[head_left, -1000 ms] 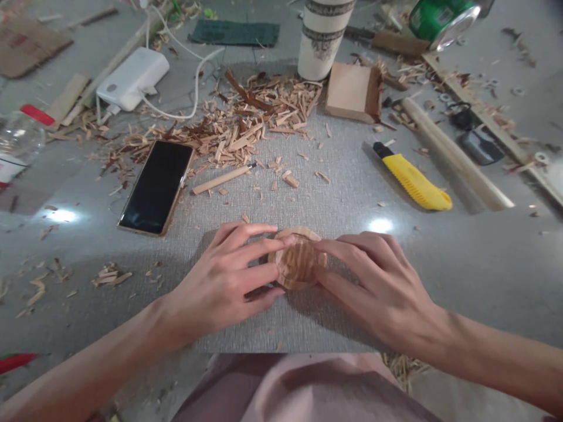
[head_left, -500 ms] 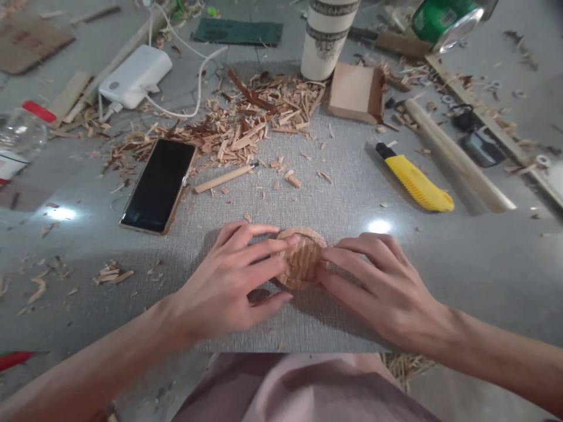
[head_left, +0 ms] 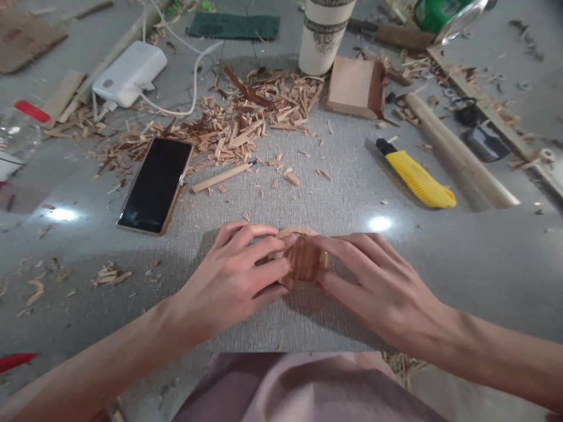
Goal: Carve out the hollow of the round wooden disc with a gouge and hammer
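A small round wooden piece (head_left: 304, 258) with a grooved face lies near the table's front edge, between my two hands. My left hand (head_left: 240, 275) grips its left side, with fingertips on the rim and face and the thumb at the lower edge. On the right side, my right hand (head_left: 376, 275) holds it between thumb and fingers, the index finger reaching over the upper rim. Both hands cover parts of its edge. A thin wooden-handled tool (head_left: 222, 177) lies beyond my left hand. Farther right is a yellow-handled cutter (head_left: 417, 179).
A phone (head_left: 155, 184) lies at left, below a white power bank (head_left: 129, 73) with cables. Wood shavings (head_left: 237, 126) spread across the middle. Behind them stand a paper cup (head_left: 324, 38) and a small open box (head_left: 355, 88). A wooden stick (head_left: 461, 152) lies at right.
My right index finger has moved up and left over the piece's upper rim. My left thumb has drawn in against its lower edge. The view has shifted slightly.
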Demonstrator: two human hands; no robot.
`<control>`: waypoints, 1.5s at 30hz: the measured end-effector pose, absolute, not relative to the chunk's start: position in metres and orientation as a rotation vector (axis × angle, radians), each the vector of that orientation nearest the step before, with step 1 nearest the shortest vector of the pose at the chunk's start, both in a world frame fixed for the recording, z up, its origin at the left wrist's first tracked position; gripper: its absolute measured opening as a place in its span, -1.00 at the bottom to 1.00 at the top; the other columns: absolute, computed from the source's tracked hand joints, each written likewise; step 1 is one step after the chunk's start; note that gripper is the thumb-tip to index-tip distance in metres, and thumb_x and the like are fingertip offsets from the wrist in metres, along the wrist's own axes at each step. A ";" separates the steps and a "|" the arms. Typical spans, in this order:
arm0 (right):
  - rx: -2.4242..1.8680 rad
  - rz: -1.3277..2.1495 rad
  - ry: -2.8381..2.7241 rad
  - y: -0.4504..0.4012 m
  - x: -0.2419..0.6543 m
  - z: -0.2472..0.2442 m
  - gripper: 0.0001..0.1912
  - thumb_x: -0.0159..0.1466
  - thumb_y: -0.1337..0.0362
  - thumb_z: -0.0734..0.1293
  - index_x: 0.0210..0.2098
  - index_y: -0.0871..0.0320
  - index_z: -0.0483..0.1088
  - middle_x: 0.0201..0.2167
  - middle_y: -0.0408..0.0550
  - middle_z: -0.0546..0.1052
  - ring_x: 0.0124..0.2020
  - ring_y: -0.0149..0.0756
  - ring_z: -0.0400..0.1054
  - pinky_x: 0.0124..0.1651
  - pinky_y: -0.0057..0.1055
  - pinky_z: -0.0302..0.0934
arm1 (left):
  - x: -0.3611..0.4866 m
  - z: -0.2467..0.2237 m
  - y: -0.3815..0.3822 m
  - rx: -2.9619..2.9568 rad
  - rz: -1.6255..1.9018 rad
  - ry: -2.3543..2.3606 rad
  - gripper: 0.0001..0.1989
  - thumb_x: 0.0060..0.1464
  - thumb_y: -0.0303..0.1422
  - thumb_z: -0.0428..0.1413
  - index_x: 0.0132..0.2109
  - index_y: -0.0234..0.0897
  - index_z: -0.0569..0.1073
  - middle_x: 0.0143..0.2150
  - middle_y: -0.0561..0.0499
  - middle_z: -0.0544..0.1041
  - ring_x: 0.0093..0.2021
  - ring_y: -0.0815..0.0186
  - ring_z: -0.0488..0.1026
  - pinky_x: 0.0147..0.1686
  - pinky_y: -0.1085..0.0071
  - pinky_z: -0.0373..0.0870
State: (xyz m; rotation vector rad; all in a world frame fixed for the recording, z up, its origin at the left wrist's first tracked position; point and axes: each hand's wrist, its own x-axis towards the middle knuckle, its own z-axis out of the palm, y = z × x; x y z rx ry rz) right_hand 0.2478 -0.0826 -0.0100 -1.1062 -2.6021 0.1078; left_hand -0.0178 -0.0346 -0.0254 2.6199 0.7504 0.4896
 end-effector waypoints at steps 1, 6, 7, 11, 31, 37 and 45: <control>-1.094 0.095 -2.615 -0.082 0.248 -0.009 -0.77 0.47 0.45 0.26 -0.31 0.17 0.47 0.16 0.13 0.58 0.00 -0.06 0.42 -0.04 -0.14 0.35 | -0.018 -0.026 -0.035 2.629 0.489 0.749 -0.87 0.34 -0.32 0.29 -0.08 -0.23 0.51 0.22 -0.03 0.62 0.29 0.02 0.44 0.24 -0.01 0.21; -1.089 0.096 -2.640 -0.083 0.248 -0.009 -0.78 0.46 0.46 0.27 -0.32 0.19 0.46 0.16 0.20 0.58 0.01 -0.02 0.43 -0.04 -0.12 0.38 | -0.016 -0.026 -0.037 2.672 0.498 0.749 -0.89 0.35 -0.37 0.27 -0.09 -0.22 0.47 0.23 -0.04 0.60 0.30 0.00 0.41 0.21 0.00 0.22; -1.089 0.096 -2.639 -0.083 0.248 -0.010 -0.79 0.46 0.46 0.27 -0.30 0.19 0.46 0.17 0.21 0.57 0.03 -0.01 0.43 -0.03 -0.11 0.37 | -0.016 -0.026 -0.038 2.674 0.489 0.754 -0.91 0.36 -0.38 0.26 -0.08 -0.22 0.48 0.22 -0.05 0.60 0.31 -0.01 0.41 0.21 0.00 0.22; -1.090 0.091 -2.617 -0.086 0.248 -0.014 -0.81 0.47 0.45 0.26 -0.27 0.19 0.45 0.20 0.26 0.54 0.05 0.01 0.41 -0.02 -0.08 0.35 | -0.015 -0.026 -0.042 2.674 0.470 0.768 -0.98 0.40 -0.41 0.19 -0.06 -0.24 0.49 0.19 -0.10 0.58 0.32 0.00 0.38 0.20 0.01 0.24; -1.105 -0.123 -2.679 -0.090 0.237 -0.007 -0.71 0.47 0.51 0.18 -0.30 0.18 0.44 0.12 0.35 0.62 -0.03 -0.02 0.50 -0.06 -0.11 0.42 | -0.010 -0.027 -0.049 2.992 0.511 0.769 -0.91 0.40 -0.43 0.11 -0.03 -0.23 0.51 0.31 -0.17 0.57 0.32 0.00 0.47 0.20 0.04 0.33; -1.078 -0.126 -2.681 -0.092 0.234 -0.008 -0.77 0.42 0.54 0.21 -0.28 0.24 0.45 0.18 0.49 0.57 0.03 0.10 0.55 -0.04 -0.08 0.51 | -0.010 -0.029 -0.046 3.032 0.569 0.676 -0.95 0.38 -0.44 0.15 -0.07 -0.27 0.52 0.30 -0.28 0.56 0.37 0.04 0.46 0.33 0.10 0.38; -1.123 -0.190 -2.715 -0.103 0.225 0.000 -0.70 0.36 0.57 0.19 -0.10 0.43 0.55 0.17 0.52 0.57 0.14 0.19 0.51 0.13 -0.03 0.53 | -0.011 -0.030 -0.048 2.998 0.574 0.653 -0.85 0.35 -0.49 0.18 0.02 -0.39 0.55 0.30 -0.38 0.54 0.35 -0.03 0.48 0.34 0.06 0.39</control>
